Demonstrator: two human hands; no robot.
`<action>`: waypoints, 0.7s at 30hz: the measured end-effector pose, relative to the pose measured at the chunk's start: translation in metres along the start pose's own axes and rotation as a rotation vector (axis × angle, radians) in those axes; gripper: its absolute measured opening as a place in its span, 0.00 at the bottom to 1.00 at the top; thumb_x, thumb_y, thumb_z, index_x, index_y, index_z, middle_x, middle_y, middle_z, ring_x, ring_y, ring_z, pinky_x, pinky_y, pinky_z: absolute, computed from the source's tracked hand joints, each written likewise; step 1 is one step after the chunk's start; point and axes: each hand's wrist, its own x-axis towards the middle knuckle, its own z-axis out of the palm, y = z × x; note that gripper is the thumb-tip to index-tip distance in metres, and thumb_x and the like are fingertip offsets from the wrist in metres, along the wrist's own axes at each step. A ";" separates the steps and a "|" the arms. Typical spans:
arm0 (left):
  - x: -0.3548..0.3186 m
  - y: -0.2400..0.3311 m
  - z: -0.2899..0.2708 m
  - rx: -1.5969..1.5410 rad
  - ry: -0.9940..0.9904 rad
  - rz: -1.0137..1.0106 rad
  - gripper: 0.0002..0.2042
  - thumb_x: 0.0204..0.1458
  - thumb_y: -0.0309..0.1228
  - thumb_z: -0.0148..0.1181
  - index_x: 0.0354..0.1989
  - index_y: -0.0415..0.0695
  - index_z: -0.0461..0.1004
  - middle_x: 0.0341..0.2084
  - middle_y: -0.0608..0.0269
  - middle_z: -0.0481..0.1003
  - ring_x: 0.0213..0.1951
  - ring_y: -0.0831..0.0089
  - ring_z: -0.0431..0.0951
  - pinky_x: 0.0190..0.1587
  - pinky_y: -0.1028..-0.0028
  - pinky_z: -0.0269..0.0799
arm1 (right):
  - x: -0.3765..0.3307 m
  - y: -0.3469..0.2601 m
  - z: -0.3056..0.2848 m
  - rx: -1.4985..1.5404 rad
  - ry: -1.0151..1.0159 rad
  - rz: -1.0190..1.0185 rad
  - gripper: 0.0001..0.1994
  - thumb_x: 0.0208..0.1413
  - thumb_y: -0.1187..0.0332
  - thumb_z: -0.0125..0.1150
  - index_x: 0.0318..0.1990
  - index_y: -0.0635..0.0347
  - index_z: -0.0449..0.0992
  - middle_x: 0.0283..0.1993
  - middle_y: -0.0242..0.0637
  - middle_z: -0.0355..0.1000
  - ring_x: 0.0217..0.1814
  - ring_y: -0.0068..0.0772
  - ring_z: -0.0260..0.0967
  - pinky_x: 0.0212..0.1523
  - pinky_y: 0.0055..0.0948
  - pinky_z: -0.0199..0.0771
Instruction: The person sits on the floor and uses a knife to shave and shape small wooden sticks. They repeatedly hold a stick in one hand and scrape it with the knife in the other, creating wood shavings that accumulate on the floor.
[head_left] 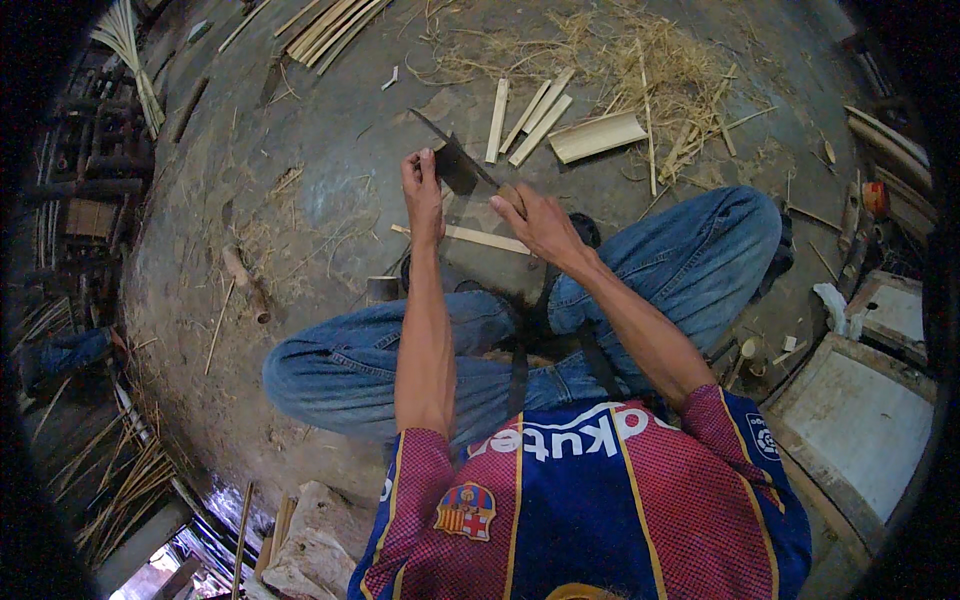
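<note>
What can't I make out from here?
Head view: most of the handle of the knife, covered by the right hand.
Head view: whether the knife has cut into the dark piece at the left hand; too small and dark.
Head view: far ends of the strip bundle, cut off by the upper edge.

Knife [478, 172]: handle largely covered by the right hand [540, 220].
Dark piece at the left hand [425, 195]: kind uncertain, margin against the blade indistinct.
Pale strip [490, 239]: part hidden behind the left wrist.
Bundle of split strips [335, 30]: far ends cut off by the upper edge.
Small white object [390, 77]: too small to identify.
Striped shirt [575, 500]: cropped at the lower edge.
Stacked items [95, 190], left rim: details lost in shadow.
</note>
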 end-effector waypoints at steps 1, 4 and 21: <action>0.000 -0.001 -0.001 -0.011 0.000 0.002 0.15 0.63 0.46 0.52 0.48 0.49 0.66 0.42 0.71 0.72 0.45 0.80 0.68 0.48 0.73 0.62 | 0.000 -0.001 0.000 0.011 -0.005 0.001 0.23 0.62 0.49 0.53 0.37 0.67 0.69 0.27 0.56 0.70 0.30 0.59 0.69 0.33 0.47 0.66; 0.000 -0.001 0.001 0.006 0.010 0.002 0.15 0.62 0.46 0.53 0.47 0.50 0.66 0.41 0.72 0.72 0.45 0.80 0.68 0.48 0.73 0.62 | 0.001 0.002 0.002 0.007 0.000 0.001 0.23 0.62 0.49 0.53 0.38 0.67 0.70 0.28 0.57 0.71 0.32 0.61 0.70 0.34 0.48 0.67; -0.001 0.008 0.000 -0.146 -0.023 -0.068 0.10 0.64 0.43 0.50 0.41 0.51 0.71 0.39 0.77 0.71 0.41 0.85 0.66 0.45 0.76 0.60 | 0.001 0.004 0.009 -0.063 0.037 -0.043 0.24 0.62 0.47 0.51 0.40 0.66 0.69 0.32 0.59 0.73 0.39 0.66 0.71 0.39 0.52 0.70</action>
